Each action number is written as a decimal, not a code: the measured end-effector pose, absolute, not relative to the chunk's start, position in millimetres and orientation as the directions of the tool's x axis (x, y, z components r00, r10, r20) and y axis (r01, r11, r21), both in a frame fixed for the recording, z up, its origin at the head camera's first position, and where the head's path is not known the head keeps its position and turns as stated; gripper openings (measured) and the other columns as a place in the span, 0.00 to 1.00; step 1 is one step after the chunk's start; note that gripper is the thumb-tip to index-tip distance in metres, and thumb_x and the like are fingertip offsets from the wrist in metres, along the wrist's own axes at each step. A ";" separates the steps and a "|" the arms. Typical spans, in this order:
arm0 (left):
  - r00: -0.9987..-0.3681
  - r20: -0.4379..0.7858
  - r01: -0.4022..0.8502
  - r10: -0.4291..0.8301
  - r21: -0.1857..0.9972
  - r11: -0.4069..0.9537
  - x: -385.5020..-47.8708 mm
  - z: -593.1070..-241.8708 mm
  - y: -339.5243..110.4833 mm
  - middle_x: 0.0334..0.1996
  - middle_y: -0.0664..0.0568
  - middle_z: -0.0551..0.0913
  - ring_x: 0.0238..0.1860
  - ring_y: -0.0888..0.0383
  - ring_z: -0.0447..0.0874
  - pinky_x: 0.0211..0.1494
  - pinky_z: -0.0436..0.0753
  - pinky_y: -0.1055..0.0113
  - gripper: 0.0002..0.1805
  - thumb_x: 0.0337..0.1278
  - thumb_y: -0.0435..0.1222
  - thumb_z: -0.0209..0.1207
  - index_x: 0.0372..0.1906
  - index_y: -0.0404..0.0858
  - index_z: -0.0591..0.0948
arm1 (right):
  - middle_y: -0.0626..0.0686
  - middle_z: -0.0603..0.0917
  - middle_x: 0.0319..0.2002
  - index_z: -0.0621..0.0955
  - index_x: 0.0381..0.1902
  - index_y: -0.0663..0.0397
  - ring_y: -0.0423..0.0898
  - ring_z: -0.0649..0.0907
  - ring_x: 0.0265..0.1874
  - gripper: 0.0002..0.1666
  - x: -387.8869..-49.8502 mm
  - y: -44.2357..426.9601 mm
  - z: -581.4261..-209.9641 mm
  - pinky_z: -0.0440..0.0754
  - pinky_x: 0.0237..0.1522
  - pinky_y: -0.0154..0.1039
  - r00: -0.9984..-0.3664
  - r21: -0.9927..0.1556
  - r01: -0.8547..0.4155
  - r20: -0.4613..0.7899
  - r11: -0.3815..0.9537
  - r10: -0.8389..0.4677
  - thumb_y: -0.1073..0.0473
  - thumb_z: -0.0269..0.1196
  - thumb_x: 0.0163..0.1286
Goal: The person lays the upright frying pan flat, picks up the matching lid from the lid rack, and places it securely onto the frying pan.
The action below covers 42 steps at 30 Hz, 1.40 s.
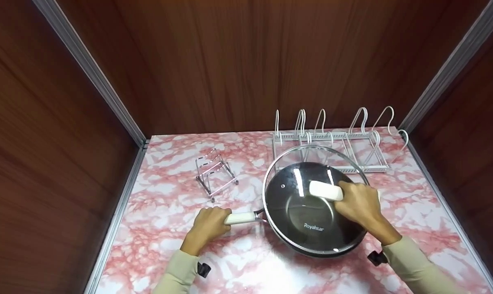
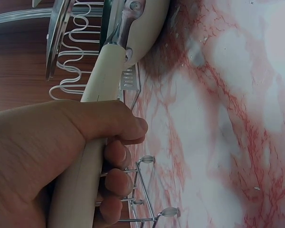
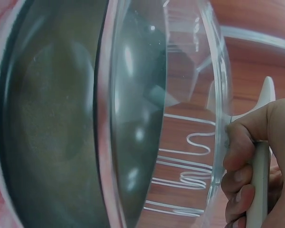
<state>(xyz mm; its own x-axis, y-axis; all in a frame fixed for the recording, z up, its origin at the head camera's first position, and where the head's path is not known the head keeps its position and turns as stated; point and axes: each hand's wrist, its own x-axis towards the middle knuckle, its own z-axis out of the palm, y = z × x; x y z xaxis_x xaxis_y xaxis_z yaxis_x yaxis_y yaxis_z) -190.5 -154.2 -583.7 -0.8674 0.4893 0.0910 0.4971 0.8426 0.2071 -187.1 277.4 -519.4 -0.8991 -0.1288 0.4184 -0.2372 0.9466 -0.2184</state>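
Observation:
My left hand [image 1: 211, 224] grips the long cream handle [image 1: 241, 218] of a dark-lined frying pan [image 3: 52, 109]. In the left wrist view, the thumb wraps over the handle [image 2: 107, 71], and the pan's pale outer wall [image 2: 149, 28] shows beyond. My right hand [image 1: 358, 203] holds a clear glass lid [image 1: 295, 175] by its cream handle [image 1: 324, 190], fingers curled round it. The lid hangs above the pan, with a gap between them in the left wrist view. Through the glass, the dark inside and the "Royalstar" lettering [image 1: 314, 227] show.
A white wire rack [image 1: 332, 136] with upright looped dividers stands at the back right, partly behind the lid. A small chrome wire stand [image 1: 216, 173] is left of the pan on the pink-marbled tabletop [image 1: 161, 220]. Wood-grain panels [image 1: 214, 65] enclose the back and sides.

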 end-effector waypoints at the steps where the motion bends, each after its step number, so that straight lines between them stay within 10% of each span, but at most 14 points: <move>1: -0.868 0.091 0.496 0.489 0.208 0.843 -190.3 -583.8 -154.2 0.18 0.56 0.77 0.19 0.55 0.73 0.23 0.68 0.57 0.13 0.42 0.35 0.73 0.26 0.45 0.78 | 0.57 0.80 0.17 0.76 0.20 0.51 0.60 0.78 0.16 0.11 -186.6 277.1 -520.2 0.71 0.17 0.58 -0.900 -0.219 -0.237 0.417 0.947 -0.128 0.59 0.69 0.47; 42: -0.872 0.079 0.488 0.483 0.207 0.848 -187.9 -581.0 -152.7 0.19 0.57 0.78 0.20 0.56 0.73 0.24 0.69 0.58 0.12 0.44 0.35 0.75 0.28 0.45 0.80 | 0.61 0.85 0.21 0.80 0.21 0.52 0.63 0.83 0.20 0.12 -188.8 281.7 -546.6 0.73 0.21 0.62 -0.962 -0.280 -0.148 0.265 0.949 -0.072 0.53 0.72 0.49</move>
<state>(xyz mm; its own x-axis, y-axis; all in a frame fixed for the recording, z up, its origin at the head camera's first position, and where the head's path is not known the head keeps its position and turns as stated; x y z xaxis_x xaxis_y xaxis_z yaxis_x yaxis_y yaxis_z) -187.9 -152.7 -581.0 -0.8722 0.4827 0.0786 0.4880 0.8480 0.2069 -188.8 281.7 -546.6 -0.9616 -0.0722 0.2648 -0.1482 0.9486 -0.2798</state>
